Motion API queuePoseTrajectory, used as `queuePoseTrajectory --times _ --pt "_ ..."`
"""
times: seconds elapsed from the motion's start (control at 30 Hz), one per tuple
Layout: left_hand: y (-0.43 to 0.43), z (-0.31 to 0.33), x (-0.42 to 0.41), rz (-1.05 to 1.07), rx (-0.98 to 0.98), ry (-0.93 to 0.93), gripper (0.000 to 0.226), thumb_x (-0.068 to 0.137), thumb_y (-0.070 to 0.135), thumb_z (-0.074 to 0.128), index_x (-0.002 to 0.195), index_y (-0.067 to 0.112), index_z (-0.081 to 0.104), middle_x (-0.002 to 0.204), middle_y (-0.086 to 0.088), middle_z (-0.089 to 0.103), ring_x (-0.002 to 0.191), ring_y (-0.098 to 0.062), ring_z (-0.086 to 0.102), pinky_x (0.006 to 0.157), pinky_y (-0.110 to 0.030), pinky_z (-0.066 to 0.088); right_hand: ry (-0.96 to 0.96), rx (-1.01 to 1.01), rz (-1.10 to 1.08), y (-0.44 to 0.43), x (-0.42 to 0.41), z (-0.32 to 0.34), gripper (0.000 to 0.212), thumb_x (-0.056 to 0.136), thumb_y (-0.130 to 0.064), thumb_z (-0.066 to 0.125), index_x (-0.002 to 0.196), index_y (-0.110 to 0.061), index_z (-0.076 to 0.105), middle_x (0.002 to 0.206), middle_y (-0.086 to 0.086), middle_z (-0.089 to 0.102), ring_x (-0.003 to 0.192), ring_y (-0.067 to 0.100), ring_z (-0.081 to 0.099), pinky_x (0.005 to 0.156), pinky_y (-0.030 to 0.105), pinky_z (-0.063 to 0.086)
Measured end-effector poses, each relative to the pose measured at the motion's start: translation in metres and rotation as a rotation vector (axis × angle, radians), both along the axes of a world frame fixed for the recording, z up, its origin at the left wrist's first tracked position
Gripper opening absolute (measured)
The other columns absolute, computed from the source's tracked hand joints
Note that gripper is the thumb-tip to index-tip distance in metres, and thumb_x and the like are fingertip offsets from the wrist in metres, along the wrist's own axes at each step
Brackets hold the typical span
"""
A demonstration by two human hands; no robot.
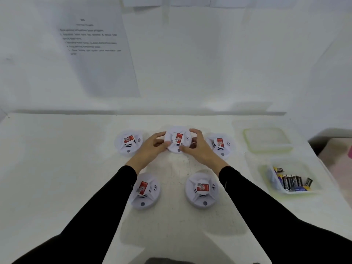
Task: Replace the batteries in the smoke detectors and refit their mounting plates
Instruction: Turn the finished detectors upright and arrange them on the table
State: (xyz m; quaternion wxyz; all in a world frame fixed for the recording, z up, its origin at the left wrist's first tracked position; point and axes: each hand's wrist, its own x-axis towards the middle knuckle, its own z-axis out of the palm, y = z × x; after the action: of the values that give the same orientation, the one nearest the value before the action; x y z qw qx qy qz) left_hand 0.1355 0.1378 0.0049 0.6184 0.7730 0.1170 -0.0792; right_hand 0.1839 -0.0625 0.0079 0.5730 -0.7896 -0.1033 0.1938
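Note:
Several white round smoke detectors with red labels lie on the white table (57, 168). The middle detector of the back row (177, 139) is gripped from both sides: my left hand (152, 147) curls round its left rim and my right hand (200, 147) curls round its right rim. Whether it is lifted off the table I cannot tell. Other detectors sit at the back left (128, 142), back right (221, 145), front left (144, 190) and front right (202, 189).
A clear plastic tub (312, 189) at the right holds several black batteries (292, 182). Its clear lid (266, 139) lies behind it. A printed sheet (91, 40) hangs on the white wall. The table's right edge is close to the tub.

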Motion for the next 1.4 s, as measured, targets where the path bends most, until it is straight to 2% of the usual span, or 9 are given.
queuePoseTrajectory --times 0.07,0.1,0.2,0.27,0.4,0.53,0.83,1.0,1.4 --pt "0.004 -0.001 -0.001 -0.005 -0.007 -0.013 0.045 0.090 0.029 0.071 0.132 0.025 0.054 0.118 -0.006 0.069 0.108 -0.012 0.067 0.089 -0.020 0.052 -0.037 0.030 0.052 -0.001 0.000 -0.003 0.069 0.084 -0.013 0.073 0.138 -0.026 0.031 0.109 0.007 0.059 0.087 0.016 0.059 0.072 0.022 0.055" --pt "0.004 -0.003 -0.001 -0.006 -0.010 -0.022 0.046 0.090 0.029 0.072 0.131 0.025 0.054 0.118 -0.006 0.070 0.107 -0.012 0.068 0.089 -0.019 0.051 -0.049 0.040 0.071 -0.002 0.001 -0.002 0.068 0.085 -0.012 0.072 0.136 -0.027 0.031 0.107 0.007 0.060 0.086 0.017 0.058 0.071 0.021 0.055" --pt "0.004 -0.007 -0.002 -0.007 0.001 -0.041 0.048 0.088 0.032 0.073 0.132 0.027 0.055 0.118 -0.001 0.071 0.110 -0.010 0.067 0.100 -0.029 0.049 -0.062 0.028 0.092 -0.002 0.005 -0.003 0.065 0.084 -0.015 0.074 0.131 -0.031 0.032 0.105 0.012 0.059 0.082 0.017 0.057 0.067 0.019 0.053" --pt "0.004 -0.009 -0.002 0.004 0.007 -0.051 0.049 0.087 0.036 0.074 0.133 0.030 0.057 0.118 0.002 0.072 0.111 -0.009 0.066 0.103 -0.031 0.047 -0.055 0.022 0.090 -0.002 0.008 -0.004 0.064 0.082 -0.016 0.075 0.127 -0.034 0.033 0.102 0.013 0.059 0.077 0.016 0.056 0.066 0.019 0.052" --pt "0.004 -0.006 -0.002 0.000 -0.017 -0.065 0.049 0.088 0.035 0.073 0.134 0.029 0.058 0.118 0.002 0.072 0.111 -0.007 0.066 0.104 -0.028 0.047 -0.057 0.026 0.076 -0.002 0.007 -0.005 0.065 0.081 -0.016 0.076 0.127 -0.033 0.033 0.098 0.010 0.058 0.072 0.012 0.056 0.064 0.017 0.051" --pt "0.004 -0.005 -0.004 -0.004 -0.038 -0.078 0.049 0.088 0.033 0.073 0.135 0.029 0.059 0.117 0.002 0.073 0.111 -0.008 0.066 0.104 -0.030 0.047 -0.071 0.047 0.062 -0.002 0.006 -0.010 0.067 0.080 -0.017 0.078 0.128 -0.032 0.033 0.101 0.016 0.060 0.071 0.012 0.056 0.063 0.017 0.049" --pt "0.006 -0.009 -0.003 -0.013 -0.050 -0.098 0.050 0.088 0.033 0.074 0.135 0.029 0.058 0.115 0.003 0.073 0.111 -0.009 0.066 0.105 -0.033 0.047 -0.086 0.066 0.057 -0.001 0.003 -0.008 0.067 0.081 -0.014 0.076 0.130 -0.029 0.033 0.102 0.016 0.062 0.071 0.011 0.055 0.060 0.014 0.048" --pt "0.008 -0.011 -0.002 -0.006 -0.060 -0.096 0.051 0.087 0.033 0.075 0.135 0.030 0.059 0.114 0.002 0.074 0.110 -0.009 0.067 0.107 -0.035 0.046 -0.092 0.066 0.048 0.000 0.003 -0.007 0.066 0.081 -0.013 0.077 0.127 -0.031 0.034 0.097 0.011 0.059 0.070 0.010 0.054 0.059 0.013 0.047" --pt "0.008 -0.013 -0.002 -0.008 -0.074 -0.099 0.053 0.086 0.036 0.074 0.136 0.031 0.058 0.117 0.003 0.073 0.114 -0.009 0.065 0.110 -0.037 0.043 -0.082 0.070 0.038 0.001 0.004 -0.012 0.068 0.080 -0.016 0.078 0.129 -0.033 0.034 0.106 0.023 0.061 0.075 0.015 0.057 0.065 0.018 0.050"
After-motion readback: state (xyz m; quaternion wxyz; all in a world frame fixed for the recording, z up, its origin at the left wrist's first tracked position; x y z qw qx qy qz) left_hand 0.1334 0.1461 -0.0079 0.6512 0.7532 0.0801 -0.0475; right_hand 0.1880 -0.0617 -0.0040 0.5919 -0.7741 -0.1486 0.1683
